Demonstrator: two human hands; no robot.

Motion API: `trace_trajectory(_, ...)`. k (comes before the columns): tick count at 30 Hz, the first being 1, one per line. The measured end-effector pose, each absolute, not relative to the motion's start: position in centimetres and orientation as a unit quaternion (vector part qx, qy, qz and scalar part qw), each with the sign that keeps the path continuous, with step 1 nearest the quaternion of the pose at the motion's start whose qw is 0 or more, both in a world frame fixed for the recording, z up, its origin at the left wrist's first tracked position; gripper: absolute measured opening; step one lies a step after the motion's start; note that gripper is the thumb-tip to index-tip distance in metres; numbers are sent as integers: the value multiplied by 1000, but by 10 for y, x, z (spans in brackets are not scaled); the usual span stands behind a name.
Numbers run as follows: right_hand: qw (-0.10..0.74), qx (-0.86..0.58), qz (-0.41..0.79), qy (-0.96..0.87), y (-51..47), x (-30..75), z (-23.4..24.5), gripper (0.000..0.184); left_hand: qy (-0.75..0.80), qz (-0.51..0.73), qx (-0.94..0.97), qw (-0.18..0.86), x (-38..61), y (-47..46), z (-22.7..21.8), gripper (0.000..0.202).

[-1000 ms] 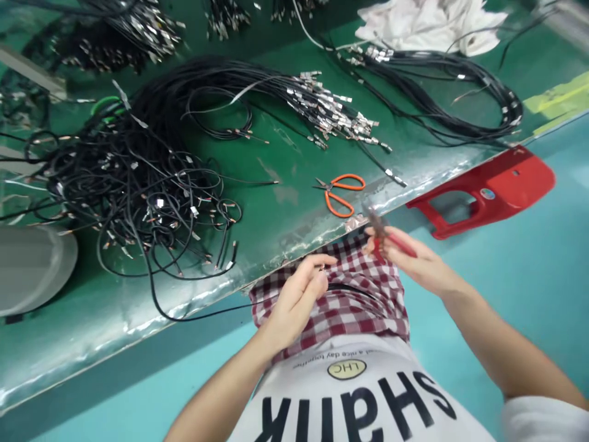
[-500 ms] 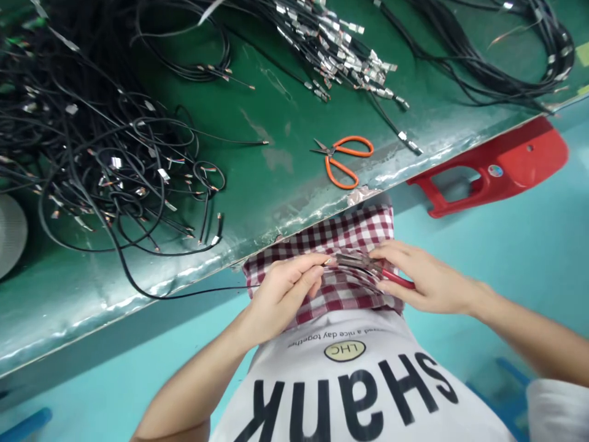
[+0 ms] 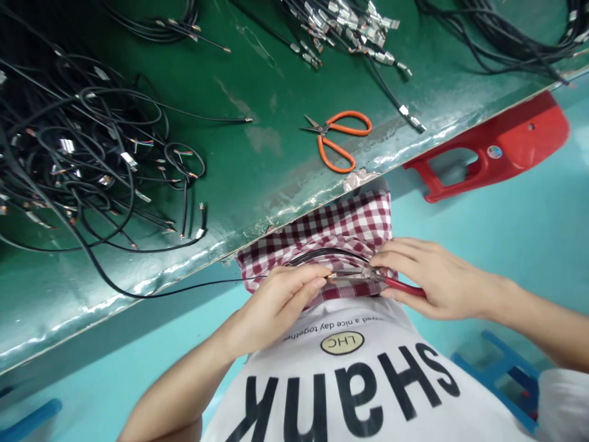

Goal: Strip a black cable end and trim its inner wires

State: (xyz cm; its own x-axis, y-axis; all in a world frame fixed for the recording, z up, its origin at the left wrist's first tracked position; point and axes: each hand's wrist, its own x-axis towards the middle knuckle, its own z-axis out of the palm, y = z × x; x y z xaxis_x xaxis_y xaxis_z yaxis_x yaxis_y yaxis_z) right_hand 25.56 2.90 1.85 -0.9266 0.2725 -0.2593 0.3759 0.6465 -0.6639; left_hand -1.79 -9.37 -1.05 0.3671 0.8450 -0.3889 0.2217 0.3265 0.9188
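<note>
My left hand (image 3: 280, 304) pinches the end of a thin black cable (image 3: 184, 287) that trails down from the green table (image 3: 257, 184) into my lap. My right hand (image 3: 423, 276) grips red-handled pliers (image 3: 368, 277), whose metal jaws meet the cable end at my left fingertips. Both hands rest over a red-and-white checked cloth (image 3: 340, 230) on my lap.
Orange-handled scissors (image 3: 334, 138) lie near the table's front edge. A tangle of black cables (image 3: 83, 153) fills the left, and cables with metal terminals (image 3: 345, 24) lie at the back. A red plastic stool (image 3: 492, 153) stands to the right on the teal floor. Blue stool rails (image 3: 501, 368) show lower right.
My right hand has come down from near the table edge with the pliers to meet my left hand at the cable end. The view has tilted down toward my lap.
</note>
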Motion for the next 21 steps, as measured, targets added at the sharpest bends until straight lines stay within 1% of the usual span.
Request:
trace_trajectory(5, 72, 168, -379, 907, 29, 256, 20, 34, 500, 242, 523, 647, -18, -94, -10, 28)
trace_trajectory(15, 75, 142, -321, 933, 27, 254, 26, 33, 484, 233, 522, 662, -20, -94, -8, 29)
trace_trajectory(18, 67, 133, -299, 943, 26, 255, 26, 32, 466, 233, 510, 685, -22, -93, -11, 28)
trace_trajectory(21, 69, 117, -271, 953, 24, 256, 26, 32, 430, 223, 481, 731, -25, -89, -12, 30)
